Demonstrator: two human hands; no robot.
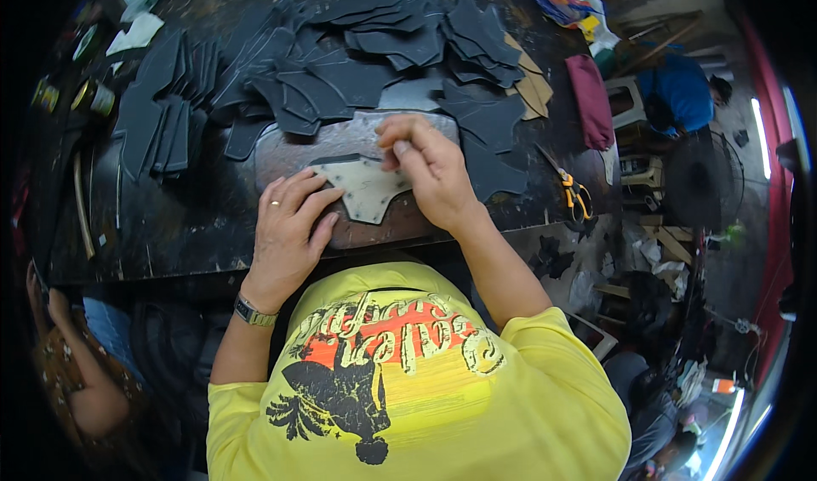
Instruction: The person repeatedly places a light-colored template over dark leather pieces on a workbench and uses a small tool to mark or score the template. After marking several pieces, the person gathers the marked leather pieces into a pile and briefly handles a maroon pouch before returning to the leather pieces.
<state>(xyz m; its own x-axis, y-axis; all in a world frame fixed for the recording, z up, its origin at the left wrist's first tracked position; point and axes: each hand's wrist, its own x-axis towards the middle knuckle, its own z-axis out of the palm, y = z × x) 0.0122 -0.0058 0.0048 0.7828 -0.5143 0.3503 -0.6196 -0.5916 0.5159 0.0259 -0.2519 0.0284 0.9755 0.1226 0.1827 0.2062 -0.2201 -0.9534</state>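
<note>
A pale, dark-spotted template [362,185] lies on a worn grey-brown slab [277,152] in front of me, and a black cut piece shows along its far edge. My left hand [294,217] rests on the template's left side, fingers stretched out and pressing down. Over its right side is my right hand [428,165], thumb and fingers pinched together. Whatever is in that pinch is hidden or too small to name. Stacks of black cut sheet pieces [374,23] lie just beyond the slab, some reaching its far edge.
Orange-handled scissors [575,193] lie near the table's right edge, below a folded maroon cloth [589,102]. Brown card pieces [529,79] sit by the black stacks. Jars [94,98] and a curved stick [83,206] are at left. Other people sit nearby at left and right.
</note>
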